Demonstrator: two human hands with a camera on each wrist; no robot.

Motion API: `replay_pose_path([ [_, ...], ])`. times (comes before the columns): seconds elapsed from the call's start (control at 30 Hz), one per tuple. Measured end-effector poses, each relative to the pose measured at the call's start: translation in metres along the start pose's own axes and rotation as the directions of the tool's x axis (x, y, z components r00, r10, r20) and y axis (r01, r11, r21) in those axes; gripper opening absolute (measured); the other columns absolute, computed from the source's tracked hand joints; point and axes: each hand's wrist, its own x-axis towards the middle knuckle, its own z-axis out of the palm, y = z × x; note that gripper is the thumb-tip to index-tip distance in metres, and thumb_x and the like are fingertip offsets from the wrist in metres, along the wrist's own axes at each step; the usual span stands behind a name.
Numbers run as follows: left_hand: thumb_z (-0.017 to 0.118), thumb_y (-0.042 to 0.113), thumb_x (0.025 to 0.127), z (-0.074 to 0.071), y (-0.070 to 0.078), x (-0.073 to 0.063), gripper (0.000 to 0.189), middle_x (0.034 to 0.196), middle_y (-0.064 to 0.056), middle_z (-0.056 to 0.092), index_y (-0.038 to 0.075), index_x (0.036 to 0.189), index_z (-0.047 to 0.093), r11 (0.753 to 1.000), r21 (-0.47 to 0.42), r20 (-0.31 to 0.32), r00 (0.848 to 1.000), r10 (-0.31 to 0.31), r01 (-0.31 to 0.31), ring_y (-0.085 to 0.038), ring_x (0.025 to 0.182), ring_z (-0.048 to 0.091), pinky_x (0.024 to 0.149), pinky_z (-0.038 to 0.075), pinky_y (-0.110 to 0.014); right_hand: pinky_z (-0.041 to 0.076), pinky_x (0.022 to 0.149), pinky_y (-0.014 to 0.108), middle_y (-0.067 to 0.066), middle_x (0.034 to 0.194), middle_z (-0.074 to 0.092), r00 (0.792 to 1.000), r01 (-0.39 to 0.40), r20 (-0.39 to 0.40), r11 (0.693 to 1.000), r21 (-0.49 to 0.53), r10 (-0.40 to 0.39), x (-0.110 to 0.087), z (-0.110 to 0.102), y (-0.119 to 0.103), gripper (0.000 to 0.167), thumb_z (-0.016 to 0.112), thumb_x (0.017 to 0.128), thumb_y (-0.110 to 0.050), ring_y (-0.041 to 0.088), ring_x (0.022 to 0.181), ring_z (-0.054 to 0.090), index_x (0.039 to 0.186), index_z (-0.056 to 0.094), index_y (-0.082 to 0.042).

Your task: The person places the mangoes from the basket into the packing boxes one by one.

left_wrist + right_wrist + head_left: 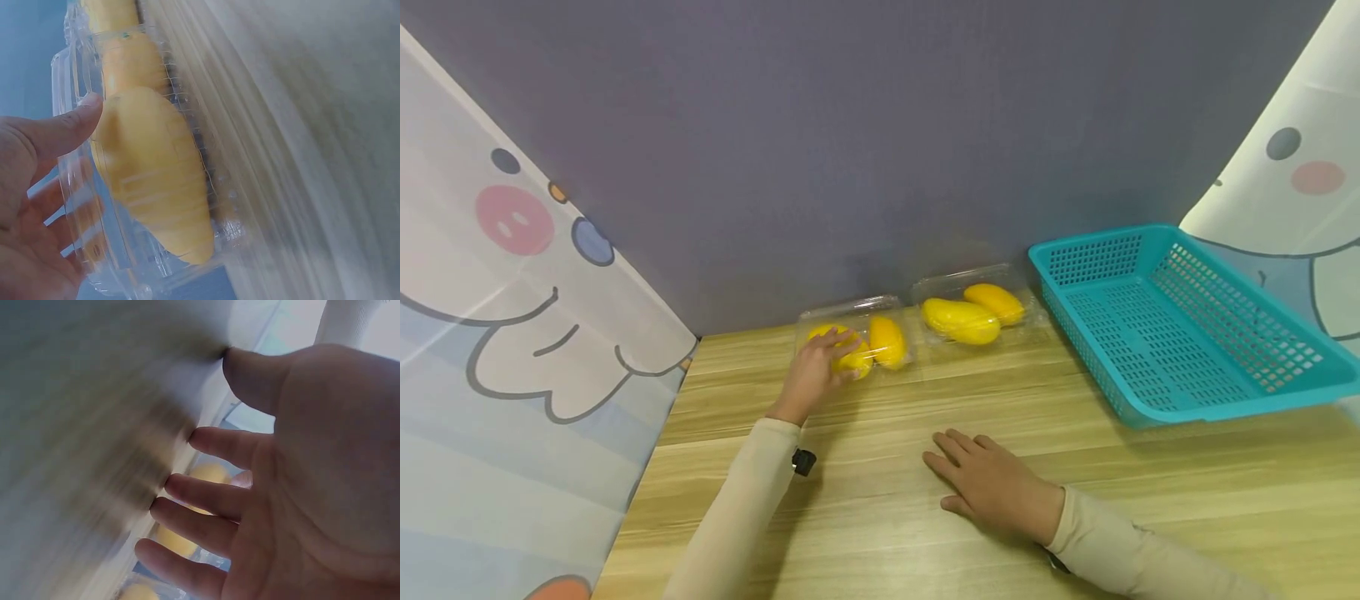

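Note:
In the head view, my left hand (815, 371) reaches over a clear plastic box (850, 310) that has yellow mangoes in it. Its spread fingers partly cover the left mango (856, 360), while an orange-yellow mango (888, 342) lies beside it. From the left wrist, the thumb (84, 122) touches the box's edge close to the big mango (153, 169), and the other fingers show through the clear plastic. My right hand (992, 487) rests on the table, fingers spread. In the right wrist view its fingertips (178, 482) meet the tabletop and the palm is bare.
A second clear box (940, 287) with two mangoes (961, 321) stands to the right, by the grey back wall (880, 150). Farther right is a turquoise perforated basket (1093, 379). Cartoon-printed sheets (512, 350) hang at both sides of the wooden table (865, 500).

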Motion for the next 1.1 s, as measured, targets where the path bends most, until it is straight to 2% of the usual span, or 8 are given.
replay_pose_path([
  [0.27, 0.082, 0.022, 0.08, -0.001, -0.002, 0.012, 0.057, 0.145, -0.008, 0.056, 0.012, 0.132, 0.064, 0.999, -0.003, 0.018, 0.999, -0.038, 0.038, -0.035, 0.14, 0.046, 0.118, 0.032, -0.055, 0.05, 0.1, 0.044, 0.013, 0.144, 0.053, 0.999, 0.015, -0.044, 0.997, -0.082, -0.019, 0.0, -0.003, -0.008, 0.057, 0.049, 0.1, -0.049, 0.027, 0.13, 0.055, 0.144, 0.05, -0.014],
  [0.47, 0.081, 0.023, 0.082, -0.003, -0.002, 0.014, 0.059, 0.149, -0.003, 0.052, 0.014, 0.136, 0.061, 0.996, -0.001, 0.057, 0.995, -0.086, 0.086, -0.031, 0.143, 0.043, 0.121, 0.028, -0.051, 0.052, 0.096, 0.041, 0.011, 0.141, 0.055, 0.997, 0.029, -0.07, 0.993, -0.116, -0.037, 0.0, -0.003, -0.011, 0.058, 0.051, 0.099, -0.051, 0.026, 0.127, 0.055, 0.143, 0.051, -0.014],
  [0.57, 0.081, 0.022, 0.082, -0.003, -0.003, 0.015, 0.059, 0.15, -0.002, 0.052, 0.014, 0.137, 0.06, 0.995, 0.002, 0.057, 0.994, -0.099, 0.099, -0.03, 0.144, 0.041, 0.122, 0.026, -0.05, 0.052, 0.094, 0.04, 0.011, 0.14, 0.055, 0.995, 0.034, -0.086, 0.99, -0.14, -0.046, 0.001, -0.002, -0.011, 0.058, 0.052, 0.098, -0.052, 0.025, 0.126, 0.056, 0.142, 0.052, -0.014],
  [0.67, 0.081, 0.025, 0.082, -0.002, -0.004, 0.015, 0.06, 0.149, -0.002, 0.052, 0.015, 0.138, 0.06, 0.994, 0.069, 0.054, 0.994, -0.09, 0.086, -0.031, 0.144, 0.042, 0.122, 0.025, -0.051, 0.052, 0.095, 0.04, 0.011, 0.141, 0.055, 0.996, 0.038, -0.071, 0.99, -0.135, -0.048, 0.002, -0.001, -0.011, 0.059, 0.05, 0.099, -0.053, 0.025, 0.127, 0.055, 0.142, 0.051, -0.014],
  [0.83, 0.081, 0.026, 0.082, 0.001, -0.004, 0.01, 0.068, 0.15, -0.002, 0.051, 0.019, 0.144, 0.054, 0.984, 0.172, 0.072, 0.995, -0.062, 0.049, -0.033, 0.145, 0.039, 0.123, 0.021, -0.055, 0.05, 0.101, 0.042, 0.012, 0.146, 0.051, 0.999, 0.033, 0.004, 0.996, -0.079, -0.033, 0.003, 0.001, -0.013, 0.063, 0.043, 0.1, -0.058, 0.026, 0.132, 0.052, 0.146, 0.047, -0.014],
  [0.97, 0.084, 0.024, 0.077, 0.001, 0.0, 0.002, 0.087, 0.152, -0.005, 0.049, 0.023, 0.152, 0.041, 0.99, 0.143, 0.011, 1.0, -0.013, 0.012, -0.035, 0.147, 0.036, 0.123, 0.019, -0.058, 0.048, 0.104, 0.044, 0.013, 0.149, 0.049, 0.999, 0.019, 0.033, 0.999, -0.037, -0.018, 0.003, 0.002, -0.015, 0.066, 0.041, 0.1, -0.059, 0.027, 0.134, 0.05, 0.147, 0.046, -0.014],
  [1.03, 0.085, 0.024, 0.076, -0.002, 0.008, -0.006, 0.093, 0.153, -0.006, 0.048, 0.024, 0.155, 0.036, 0.993, 0.118, -0.019, 1.0, 0.018, -0.015, -0.035, 0.147, 0.035, 0.122, 0.02, -0.058, 0.048, 0.104, 0.044, 0.013, 0.149, 0.049, 0.999, 0.019, 0.038, 0.999, -0.027, -0.018, 0.002, 0.003, -0.016, 0.066, 0.041, 0.1, -0.059, 0.028, 0.134, 0.05, 0.147, 0.045, -0.014],
  [1.1, 0.085, 0.024, 0.077, -0.004, 0.02, -0.018, 0.09, 0.153, -0.007, 0.048, 0.024, 0.154, 0.038, 0.994, 0.1, -0.028, 0.998, 0.051, -0.048, -0.035, 0.148, 0.035, 0.122, 0.021, -0.057, 0.048, 0.104, 0.044, 0.013, 0.149, 0.048, 0.999, 0.022, 0.042, 0.999, -0.032, -0.021, 0.002, 0.004, -0.016, 0.067, 0.04, 0.1, -0.06, 0.027, 0.134, 0.05, 0.148, 0.045, -0.014],
])
